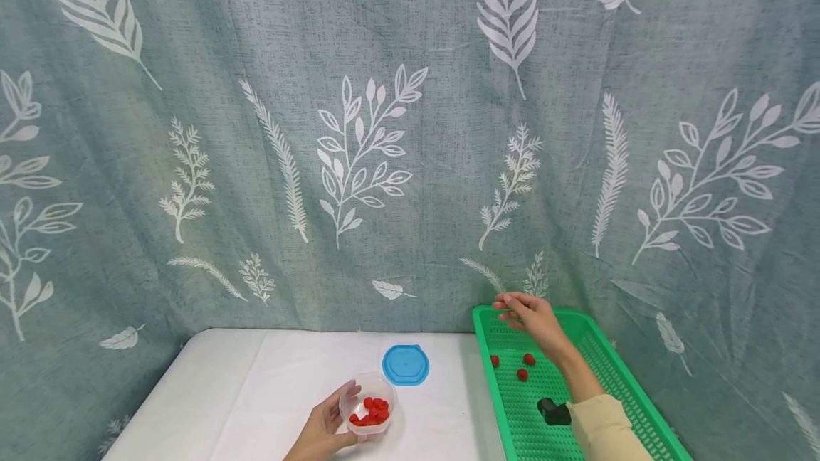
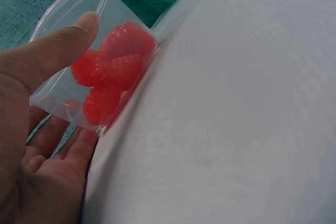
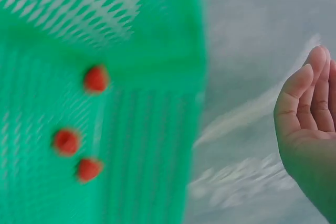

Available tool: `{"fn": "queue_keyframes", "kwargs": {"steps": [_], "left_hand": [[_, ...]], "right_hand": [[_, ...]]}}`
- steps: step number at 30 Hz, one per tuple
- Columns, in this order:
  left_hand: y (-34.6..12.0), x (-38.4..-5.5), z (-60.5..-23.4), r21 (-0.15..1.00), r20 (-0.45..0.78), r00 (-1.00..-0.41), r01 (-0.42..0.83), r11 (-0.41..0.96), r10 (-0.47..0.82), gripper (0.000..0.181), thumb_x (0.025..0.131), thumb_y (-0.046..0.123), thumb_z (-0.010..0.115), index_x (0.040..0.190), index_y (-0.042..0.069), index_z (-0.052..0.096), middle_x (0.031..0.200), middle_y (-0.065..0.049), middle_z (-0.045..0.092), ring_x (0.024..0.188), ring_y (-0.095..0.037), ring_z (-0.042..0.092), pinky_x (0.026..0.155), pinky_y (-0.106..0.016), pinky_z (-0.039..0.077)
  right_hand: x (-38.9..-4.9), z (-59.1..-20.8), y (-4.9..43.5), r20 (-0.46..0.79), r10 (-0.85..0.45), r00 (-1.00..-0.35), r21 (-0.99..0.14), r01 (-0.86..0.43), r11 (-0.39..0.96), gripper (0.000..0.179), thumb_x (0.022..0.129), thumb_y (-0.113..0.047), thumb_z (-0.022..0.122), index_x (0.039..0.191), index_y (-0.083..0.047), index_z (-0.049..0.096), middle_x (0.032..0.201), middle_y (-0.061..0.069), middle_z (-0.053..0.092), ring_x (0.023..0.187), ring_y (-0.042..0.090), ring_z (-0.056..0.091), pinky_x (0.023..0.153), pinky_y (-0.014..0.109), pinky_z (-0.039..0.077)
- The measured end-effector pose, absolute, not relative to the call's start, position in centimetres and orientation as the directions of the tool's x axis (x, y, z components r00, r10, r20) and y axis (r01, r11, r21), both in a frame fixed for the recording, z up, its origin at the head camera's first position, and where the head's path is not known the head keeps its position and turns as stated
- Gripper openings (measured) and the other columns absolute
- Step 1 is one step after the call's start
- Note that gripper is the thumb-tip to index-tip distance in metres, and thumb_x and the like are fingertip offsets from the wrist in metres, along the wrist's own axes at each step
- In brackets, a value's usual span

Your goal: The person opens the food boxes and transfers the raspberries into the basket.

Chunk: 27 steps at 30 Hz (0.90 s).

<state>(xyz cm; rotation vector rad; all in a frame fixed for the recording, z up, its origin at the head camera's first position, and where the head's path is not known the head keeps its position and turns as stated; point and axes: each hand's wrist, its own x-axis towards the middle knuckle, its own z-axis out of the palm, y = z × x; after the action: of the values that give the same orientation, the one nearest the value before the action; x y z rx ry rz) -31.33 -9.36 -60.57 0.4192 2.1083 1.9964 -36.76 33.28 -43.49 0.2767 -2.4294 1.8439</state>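
My left hand (image 1: 325, 424) grips a clear plastic container (image 1: 354, 405) on the white table, thumb on the near side and fingers round the far side. Inside lie several red raspberries (image 1: 374, 412), seen through the wall in the left wrist view. Over the far end of a green basket (image 1: 492, 391) hovers my right hand (image 1: 528, 316), fingers loosely bent and thumb close to the index finger. Nothing shows between them in the right wrist view. Three raspberries sit on the basket floor: one raspberry (image 1: 529, 359), another raspberry (image 1: 522, 375) and a third raspberry (image 1: 495, 361) by the side wall.
A blue lid (image 1: 406, 365) lies flat on the white table (image 1: 275, 383), just beyond the container. Behind the table hangs a grey-green curtain (image 1: 410, 269) with white leaf prints. The basket's raised walls stand along the table's right side.
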Motion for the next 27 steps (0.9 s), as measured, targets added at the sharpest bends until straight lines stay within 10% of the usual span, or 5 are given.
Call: {"fn": "queue_keyframes", "kwargs": {"steps": [16,27], "left_hand": [[-9.5,-31.4,-60.5,0.996,0.055,-0.939,0.076,0.05,0.339,0.094,0.079,0.01,0.086,0.157,0.0,0.033,0.155,-0.026,0.043,0.146,-0.047,0.034,0.11,-0.028,0.046],[-9.4,-31.2,-60.3,0.997,0.051,-0.933,0.065,0.029,0.355,0.094,0.081,0.007,0.084,0.158,0.0,0.03,0.157,-0.026,0.04,0.148,-0.046,0.032,0.112,-0.03,0.044]], "right_hand": [[-30.7,-39.1,22.1,0.398,-0.267,-0.878,-0.842,-0.465,0.273,0.029,0.106,-0.021,0.054,0.117,0.002,0.07,0.109,0.021,0.074,0.084,0.014,0.068,0.076,0.025,0.058],[-29.2,-43.5,15.9,0.357,-0.236,-0.904,-0.786,-0.427,0.448,0.024,0.102,-0.031,0.061,0.108,-0.014,0.077,0.108,0.002,0.075,0.103,0.024,0.067,0.083,0.029,0.056]]}}
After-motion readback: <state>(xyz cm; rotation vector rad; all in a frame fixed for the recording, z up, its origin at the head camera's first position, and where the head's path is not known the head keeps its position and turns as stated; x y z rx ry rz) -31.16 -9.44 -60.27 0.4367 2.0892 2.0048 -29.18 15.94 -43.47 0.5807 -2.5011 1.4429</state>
